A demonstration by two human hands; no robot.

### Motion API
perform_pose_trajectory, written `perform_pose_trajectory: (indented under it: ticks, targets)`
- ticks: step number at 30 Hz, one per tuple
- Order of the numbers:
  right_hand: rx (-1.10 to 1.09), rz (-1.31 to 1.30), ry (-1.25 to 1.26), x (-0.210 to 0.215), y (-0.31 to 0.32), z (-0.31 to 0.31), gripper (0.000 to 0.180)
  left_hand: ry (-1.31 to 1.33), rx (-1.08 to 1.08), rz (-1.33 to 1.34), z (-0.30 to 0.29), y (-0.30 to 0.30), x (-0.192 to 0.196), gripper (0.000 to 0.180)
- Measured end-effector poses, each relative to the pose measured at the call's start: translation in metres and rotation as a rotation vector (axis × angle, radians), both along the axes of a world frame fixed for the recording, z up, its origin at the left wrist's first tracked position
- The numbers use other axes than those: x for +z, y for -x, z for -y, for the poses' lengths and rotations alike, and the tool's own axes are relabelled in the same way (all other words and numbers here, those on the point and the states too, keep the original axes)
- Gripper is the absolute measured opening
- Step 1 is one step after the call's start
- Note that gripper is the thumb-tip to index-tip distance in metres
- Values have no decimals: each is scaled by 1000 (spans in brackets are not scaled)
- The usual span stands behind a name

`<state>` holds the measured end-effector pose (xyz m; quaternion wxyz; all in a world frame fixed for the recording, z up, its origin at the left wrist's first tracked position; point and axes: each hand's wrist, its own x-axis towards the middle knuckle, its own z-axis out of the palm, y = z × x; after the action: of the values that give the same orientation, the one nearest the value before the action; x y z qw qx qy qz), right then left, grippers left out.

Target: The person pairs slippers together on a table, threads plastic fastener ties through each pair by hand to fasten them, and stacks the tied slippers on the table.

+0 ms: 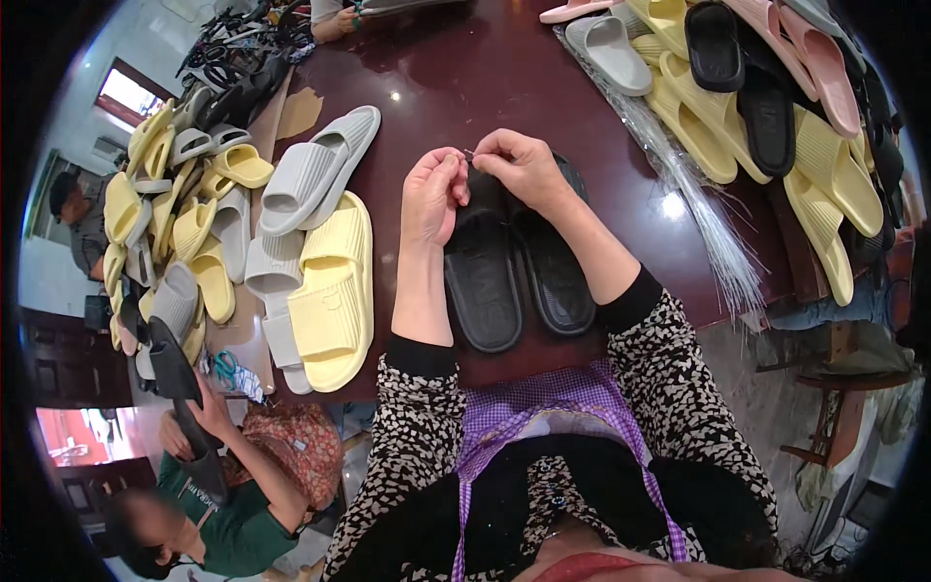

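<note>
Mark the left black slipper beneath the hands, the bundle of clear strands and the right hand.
Left black slipper (pixel 483 272): head view, on its footbed.
Bundle of clear strands (pixel 706 211): head view, partway along its length.
Right hand (pixel 524 175): head view, on its back.

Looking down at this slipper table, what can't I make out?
All in the head view:
Thin item at the fingertips of the left hand and right hand: too small to identify.
Right black slipper: strap partly hidden by the right hand and forearm.
Co-worker's hand across the table: the person's head is cut off by the top edge.
</note>
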<state>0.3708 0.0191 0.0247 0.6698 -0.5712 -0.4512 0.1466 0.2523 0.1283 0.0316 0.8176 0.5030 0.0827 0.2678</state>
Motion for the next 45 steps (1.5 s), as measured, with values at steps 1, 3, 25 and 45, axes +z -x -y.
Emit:
perform_pose_trajectory:
  ticks: [1,3,25,45]
  targets:
    - [-9,18,8,2,1,1,7,2,0,0,0,0,0,9]
    - [-26,54,24,6,4,3,7,-11,21,-4,1,-1,0,9]
    - [-104,180,44,7,3,1,4,-140,120,-53,9,-3,4,8]
    - [-138,269,-4,11,5,1,4,-214,179,-112,10,-3,2,8]
